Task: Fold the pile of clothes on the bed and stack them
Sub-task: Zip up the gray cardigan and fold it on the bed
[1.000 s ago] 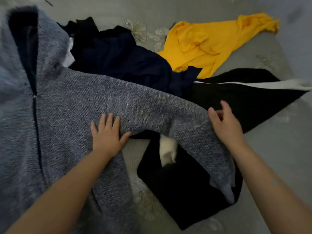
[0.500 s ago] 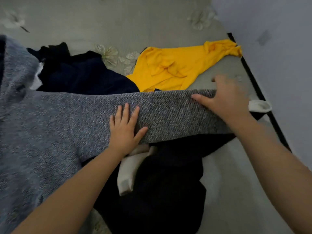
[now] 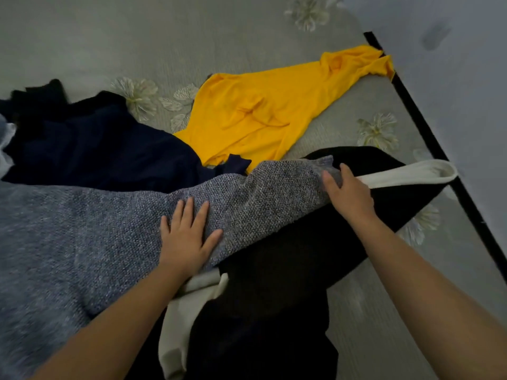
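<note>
Head view, looking down on a bed [image 3: 192,37] with grey flowered cover, clothes strewn, none folded or stacked in view.

Left hand [image 3: 186,237] flat on the grey hoodie [image 3: 82,229], fingers [image 3: 189,209] spread open, pressing where sleeve [image 3: 269,193] meets body. Right hand [image 3: 348,193] at the sleeve's far end, thumb on top of the knit, other fingers curled out of sight behind the hand, probably pinching the cuff; grip not fully shown. Sleeve stretched between the two hands, slightly rumpled near the right fingers.

Under the sleeve and both forearms: black garment [image 3: 288,270] with white trim [image 3: 406,174], the trim running away from the right fingers toward the bed's edge. Beyond the left fingers: navy garment [image 3: 104,152]. Beyond the right fingers, well apart: yellow top [image 3: 269,111], crumpled. Dark bed frame [image 3: 428,127] and wall to the right.

Step in hand, by judgement: first fold of the hoodie, sleeve being laid out before going in. Early in the task.

Next move likely calls for: carrying the cuff back across toward the left fingers, left palm holding the shoulder as a hinge, sleeve kept flat and clear of the black garment beneath so nothing drags along.
</note>
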Demonstrator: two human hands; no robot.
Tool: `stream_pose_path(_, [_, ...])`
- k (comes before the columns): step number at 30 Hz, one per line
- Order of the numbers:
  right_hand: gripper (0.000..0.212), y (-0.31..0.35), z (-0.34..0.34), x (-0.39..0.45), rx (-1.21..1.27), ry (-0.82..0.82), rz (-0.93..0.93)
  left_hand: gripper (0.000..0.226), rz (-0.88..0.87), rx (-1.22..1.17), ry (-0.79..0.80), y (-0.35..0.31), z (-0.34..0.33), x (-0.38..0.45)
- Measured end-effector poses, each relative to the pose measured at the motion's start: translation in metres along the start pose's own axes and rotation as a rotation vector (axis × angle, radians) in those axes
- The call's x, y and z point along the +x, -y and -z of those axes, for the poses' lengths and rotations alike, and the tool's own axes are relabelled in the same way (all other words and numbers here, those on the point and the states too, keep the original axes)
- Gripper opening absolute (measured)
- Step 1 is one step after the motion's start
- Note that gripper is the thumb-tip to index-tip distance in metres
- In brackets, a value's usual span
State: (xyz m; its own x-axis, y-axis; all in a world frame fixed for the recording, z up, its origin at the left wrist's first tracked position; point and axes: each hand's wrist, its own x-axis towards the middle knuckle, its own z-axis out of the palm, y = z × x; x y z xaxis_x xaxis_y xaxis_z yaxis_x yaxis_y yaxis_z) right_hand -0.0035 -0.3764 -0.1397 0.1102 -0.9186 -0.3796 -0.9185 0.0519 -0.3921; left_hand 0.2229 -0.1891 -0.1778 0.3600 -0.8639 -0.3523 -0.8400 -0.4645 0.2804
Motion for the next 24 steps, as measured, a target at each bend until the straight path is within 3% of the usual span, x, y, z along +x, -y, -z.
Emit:
stream_pose_path(4, [0.064,0.022,-0.007,-0.004,0.243,-0.040,-0.003,0.092,-0.149,-0.167,-0.152,-0.022,0.005,0.014])
stream_pose_path(6, [0.053,0.019,-0.002,-0.010,0.338,-0.158,0.075,0.085,-0.236,-0.198,-0.145,-0.034,0.001,0.016])
stream_pose_path(10, [0.045,-0.016,0.021,-0.023,0.333,-0.459,0.118,0.102,-0.261,0.029,-0.020,-0.036,-0.003,0.022])
stream_pose_path(12, [0.046,-0.033,0.010,-0.029,0.304,-0.439,0.065,0.110,-0.221,0.156,0.060,-0.038,0.000,0.029])
stream_pose_path(14, [0.054,-0.036,-0.009,-0.040,0.382,-0.358,-0.046,0.102,-0.187,0.192,0.084,-0.039,0.003,0.033])
stream_pose_path(16, [0.074,-0.008,-0.022,-0.076,0.636,-0.286,-0.208,0.095,-0.176,0.154,0.088,-0.018,0.020,0.010])
stream_pose_path(18, [0.086,0.018,-0.026,-0.099,0.827,-0.241,-0.251,0.093,-0.215,0.108,0.067,-0.001,0.034,-0.017])
stream_pose_path(20, [0.092,0.027,-0.023,-0.091,0.799,-0.162,-0.233,0.088,-0.184,0.054,0.033,-0.001,0.034,-0.017])
stream_pose_path(24, [0.071,0.037,-0.013,-0.078,0.664,-0.191,-0.148,0.080,-0.125,0.073,0.040,0.009,0.034,-0.020])
